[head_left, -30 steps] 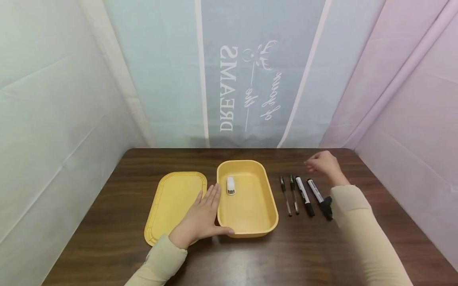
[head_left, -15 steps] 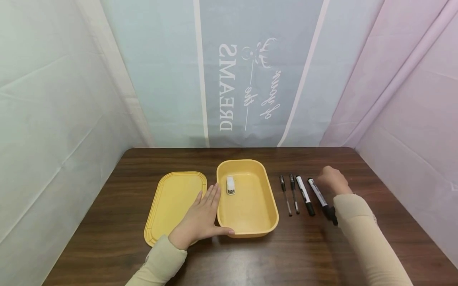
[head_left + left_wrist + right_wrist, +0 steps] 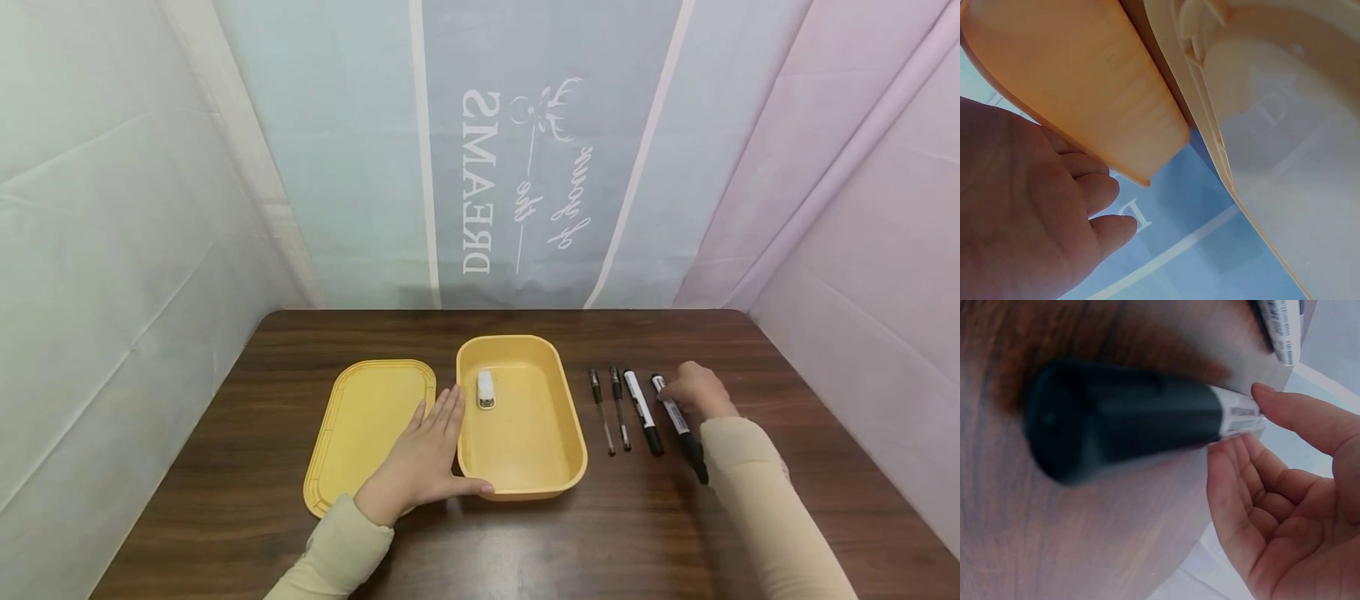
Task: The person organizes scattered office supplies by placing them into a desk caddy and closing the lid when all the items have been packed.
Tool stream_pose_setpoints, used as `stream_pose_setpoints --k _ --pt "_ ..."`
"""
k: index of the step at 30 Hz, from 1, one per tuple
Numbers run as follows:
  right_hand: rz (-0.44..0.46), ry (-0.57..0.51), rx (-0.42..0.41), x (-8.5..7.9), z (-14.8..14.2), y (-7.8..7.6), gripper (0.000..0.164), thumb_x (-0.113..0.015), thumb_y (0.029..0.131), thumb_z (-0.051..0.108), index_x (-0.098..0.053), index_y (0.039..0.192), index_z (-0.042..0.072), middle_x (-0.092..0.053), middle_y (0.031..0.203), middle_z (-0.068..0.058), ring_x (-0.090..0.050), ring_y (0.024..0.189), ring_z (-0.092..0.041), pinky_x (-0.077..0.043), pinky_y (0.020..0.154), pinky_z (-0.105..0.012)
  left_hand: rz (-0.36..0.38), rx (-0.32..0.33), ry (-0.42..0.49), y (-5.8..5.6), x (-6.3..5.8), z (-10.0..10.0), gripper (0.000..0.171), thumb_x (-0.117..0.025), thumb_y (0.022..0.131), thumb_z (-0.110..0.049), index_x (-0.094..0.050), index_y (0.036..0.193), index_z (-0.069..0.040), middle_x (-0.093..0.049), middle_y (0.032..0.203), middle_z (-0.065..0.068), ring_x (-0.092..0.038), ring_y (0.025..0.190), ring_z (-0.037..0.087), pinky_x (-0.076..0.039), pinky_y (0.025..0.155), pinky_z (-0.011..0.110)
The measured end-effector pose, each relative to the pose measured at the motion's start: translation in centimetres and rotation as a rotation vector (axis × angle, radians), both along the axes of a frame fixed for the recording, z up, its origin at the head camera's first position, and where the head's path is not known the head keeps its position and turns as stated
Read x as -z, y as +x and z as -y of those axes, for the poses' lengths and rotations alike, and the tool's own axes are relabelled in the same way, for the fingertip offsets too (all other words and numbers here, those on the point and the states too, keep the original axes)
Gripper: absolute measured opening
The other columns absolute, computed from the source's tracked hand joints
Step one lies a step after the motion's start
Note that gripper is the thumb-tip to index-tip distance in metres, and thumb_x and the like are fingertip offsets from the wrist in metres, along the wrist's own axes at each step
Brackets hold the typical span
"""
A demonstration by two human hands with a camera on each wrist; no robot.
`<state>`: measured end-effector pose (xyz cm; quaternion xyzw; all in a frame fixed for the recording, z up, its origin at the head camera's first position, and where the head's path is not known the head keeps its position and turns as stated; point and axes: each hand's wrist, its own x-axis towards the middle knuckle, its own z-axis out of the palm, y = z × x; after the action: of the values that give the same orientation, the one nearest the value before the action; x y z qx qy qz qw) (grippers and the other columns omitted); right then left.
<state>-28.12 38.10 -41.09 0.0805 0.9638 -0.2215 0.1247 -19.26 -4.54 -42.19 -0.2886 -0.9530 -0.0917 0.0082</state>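
My left hand (image 3: 422,458) lies with fingers straight along the left wall of a yellow box (image 3: 573,417), its thumb across the near rim. Inside the box, toward the left, sits a small white object (image 3: 486,387) with a dark, metallic-looking near end. At the right, my right hand (image 3: 701,392) pinches the outermost black-and-white marker (image 3: 678,421) near its white end. The right wrist view shows thumb and fingers on either side of that marker's white barrel, its black cap (image 3: 1122,422) toward the camera. A second marker (image 3: 642,412) lies just left of it.
Two black-capped pens (image 3: 602,412) lie between the box and the markers. A yellow lid (image 3: 367,417) is flat on the brown table (image 3: 225,467), left of the box, partly under the left forearm. Curtains (image 3: 540,167) hang behind and at both sides.
My right hand has come down from above and right of the markers and now pinches the outermost one, which has shifted slightly. My left hand stays at the box.
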Motion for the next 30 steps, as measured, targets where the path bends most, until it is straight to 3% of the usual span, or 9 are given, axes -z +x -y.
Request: stream_pose_setpoints --k 4,8,15,22,25,30 --pt "-0.016 -0.046 -0.002 0.7 -0.5 -0.4 0.036 -0.066 0.078 0.014 -0.039 0.054 0.014 -0.036 0.048 0.005 -0.039 0.043 -0.010 -0.036 0.044 -0.028 0.001 0.000 -0.007 0.0 -0.1 0.0 0.123 -0.048 0.070 -0.083 -0.018 0.147 0.007 -0.015 0.154 0.020 -0.010 0.143 0.028 -0.018 0.111 0.050" --pt "-0.018 -0.071 0.004 0.7 -0.6 -0.6 0.037 -0.067 0.078 0.013 -0.040 0.052 0.014 -0.037 0.049 0.004 -0.042 0.044 -0.012 -0.040 0.044 -0.028 0.005 -0.003 -0.015 0.0 -0.3 0.0 0.123 -0.047 0.070 -0.084 -0.017 0.147 0.007 -0.014 0.154 0.020 -0.010 0.143 0.028 -0.018 0.111 0.050" --pt "-0.012 -0.136 0.026 0.4 -1.0 -0.3 0.017 -0.066 0.078 0.009 -0.062 0.068 -0.005 -0.058 0.063 -0.008 -0.059 0.056 -0.017 -0.053 0.054 -0.032 0.012 0.001 -0.007 0.0 -0.6 -0.1 0.123 -0.048 0.070 -0.083 -0.018 0.147 0.007 -0.015 0.154 0.020 -0.011 0.143 0.030 -0.017 0.111 0.051" --pt "0.033 -0.301 0.065 0.9 -2.5 -1.1 0.026 -0.064 0.080 0.006 -0.058 0.089 -0.018 -0.059 0.076 -0.014 -0.061 0.063 -0.017 -0.056 0.061 -0.035 0.017 0.006 -0.005 -0.1 -0.5 -0.1 0.122 -0.048 0.071 -0.082 -0.015 0.148 0.006 -0.016 0.154 0.021 -0.013 0.142 0.030 -0.017 0.111 0.052" --pt "0.049 -0.382 0.081 0.6 -2.6 -0.9 0.028 -0.061 0.083 0.004 -0.055 0.093 -0.020 -0.058 0.076 -0.013 -0.060 0.065 -0.016 -0.056 0.063 -0.035 0.016 0.006 -0.009 -0.1 -0.5 -0.1 0.122 -0.047 0.071 -0.083 -0.015 0.148 0.006 -0.016 0.154 0.021 -0.012 0.143 0.030 -0.017 0.111 0.052" --pt "0.066 -0.492 0.070 0.1 -2.6 -0.7 0.022 -0.058 0.087 0.006 -0.059 0.087 -0.015 -0.057 0.073 -0.005 -0.059 0.066 -0.012 -0.055 0.066 -0.033 0.010 0.001 -0.006 -0.2 -0.3 -0.1 0.122 -0.048 0.071 -0.083 -0.014 0.148 0.006 -0.017 0.154 0.021 -0.009 0.143 0.028 -0.016 0.111 0.052"
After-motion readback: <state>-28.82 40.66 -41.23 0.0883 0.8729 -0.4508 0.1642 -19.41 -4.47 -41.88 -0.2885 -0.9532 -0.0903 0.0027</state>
